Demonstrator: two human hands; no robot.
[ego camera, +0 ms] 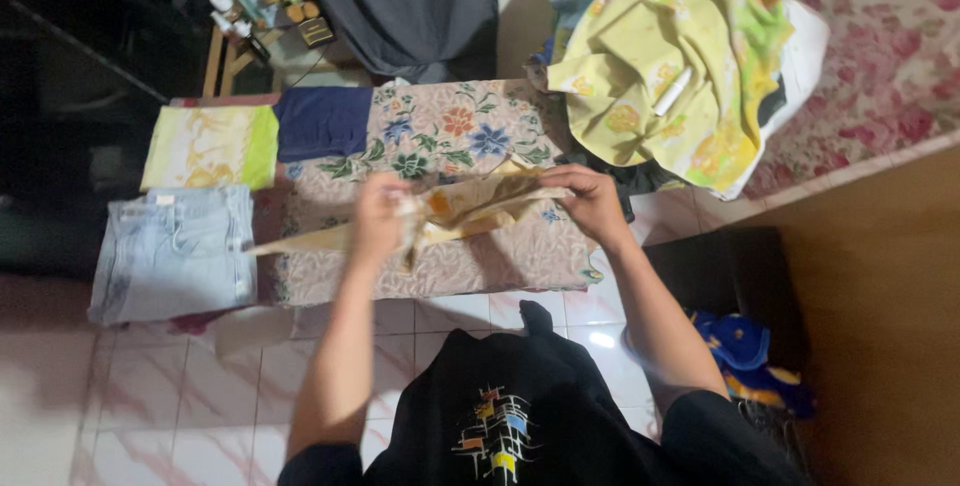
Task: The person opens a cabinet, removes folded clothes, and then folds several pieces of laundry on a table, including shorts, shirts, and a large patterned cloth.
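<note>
While I look from the left side, I see first the folded light-blue jeans (172, 251) lying on the tiled floor (120, 396), and behind them a folded yellow-green cloth (208, 146) and a dark blue folded piece (322, 121). Next to these lies the floral mat (450, 136), which serves as the working surface.

Above the mat, my left hand (378, 221) is closed on the left part of a thin beige and orange cloth (470, 208); this hand is blurred, so I think the fingers are pinched together on the fabric, but I am not fully sure. A long end of the cloth hangs to the left of it. My right hand (592, 201) pinches the other end between thumb and fingers. The cloth is held in the air, a little above the mat, stretched between both hands.

To my judgement the step is straightening the cloth for a fold; the next move calls for bringing the two ends evenly together.

Further right waits the pile of yellow flowered bedding (680, 66).
</note>
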